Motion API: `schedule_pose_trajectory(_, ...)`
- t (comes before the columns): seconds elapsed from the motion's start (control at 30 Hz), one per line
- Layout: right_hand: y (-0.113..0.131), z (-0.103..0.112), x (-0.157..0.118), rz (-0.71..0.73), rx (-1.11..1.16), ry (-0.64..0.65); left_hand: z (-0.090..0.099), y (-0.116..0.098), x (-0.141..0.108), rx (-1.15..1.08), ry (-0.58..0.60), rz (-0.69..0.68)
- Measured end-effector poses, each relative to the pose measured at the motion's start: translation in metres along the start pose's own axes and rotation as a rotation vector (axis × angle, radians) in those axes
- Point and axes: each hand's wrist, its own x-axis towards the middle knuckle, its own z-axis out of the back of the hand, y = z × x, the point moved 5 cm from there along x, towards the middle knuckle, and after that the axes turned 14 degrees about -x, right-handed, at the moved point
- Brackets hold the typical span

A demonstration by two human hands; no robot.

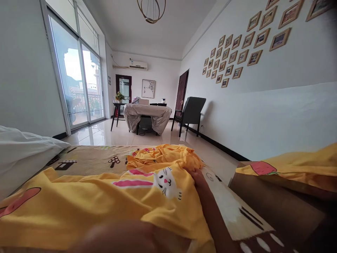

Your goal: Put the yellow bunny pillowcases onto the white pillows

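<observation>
A yellow garment point(100, 200) with a printed white rabbit and a carrot lies spread across the bed in front of me. My right hand point(194, 175) reaches along its right side and grips the cloth near the rabbit's head; the fingertips are partly hidden in folds. Low at the front edge, my left hand point(118, 236) is a motion-smeared shape over the garment, its fingers not distinguishable. Just beyond the rabbit print, more crumpled yellow cloth point(168, 154) is bunched in a heap.
A patterned beige blanket point(94, 158) covers the bed. At right stands a cardboard box point(273, 200) with yellow carrot-print cloth point(295, 165) over it. White fabric point(23, 154) lies at left. Farther off are a covered table point(147, 109) and a dark chair point(193, 110).
</observation>
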Motion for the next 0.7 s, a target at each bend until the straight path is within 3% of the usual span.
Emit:
schedule_pose_trajectory(0.07, 0.001, -0.001, 0.000, 0.004, 0.027, -0.007, 0.029, 0.034, -0.004, -0.062, -0.070, 0.077)
schedule_pose_trajectory(0.13, 0.002, -0.001, -0.001, 0.007, 0.050, -0.003, 0.046, 0.078, -0.005, -0.118, -0.154, 0.207)
schedule_pose_trajectory(0.17, 0.002, -0.001, -0.001, 0.007, 0.058, 0.001, 0.052, 0.108, -0.009, -0.182, -0.301, 0.437)
schedule_pose_trajectory(0.2, 0.002, -0.001, -0.001, 0.006, 0.063, 0.006, 0.051, 0.135, -0.015, -0.151, -0.402, 0.644)
schedule_pose_trajectory(0.23, 0.002, -0.001, -0.001, 0.004, 0.064, 0.008, 0.043, 0.155, -0.017, -0.109, -0.393, 0.775)
schedule_pose_trajectory(0.3, 0.000, 0.001, 0.001, -0.005, 0.057, 0.002, 0.016, 0.185, -0.016, -0.168, -0.244, 0.887)
schedule_pose_trajectory(0.37, -0.004, 0.002, 0.004, -0.013, 0.047, -0.015, -0.007, 0.200, -0.014, -0.247, -0.113, 0.882)
schedule_pose_trajectory(0.43, -0.009, 0.003, 0.008, -0.024, 0.043, -0.040, -0.017, 0.207, -0.014, -0.275, -0.073, 0.870)
schedule_pose_trajectory(0.7, -0.017, 0.006, 0.015, -0.056, 0.069, -0.122, 0.003, 0.224, -0.029, -0.177, -0.111, 0.966)
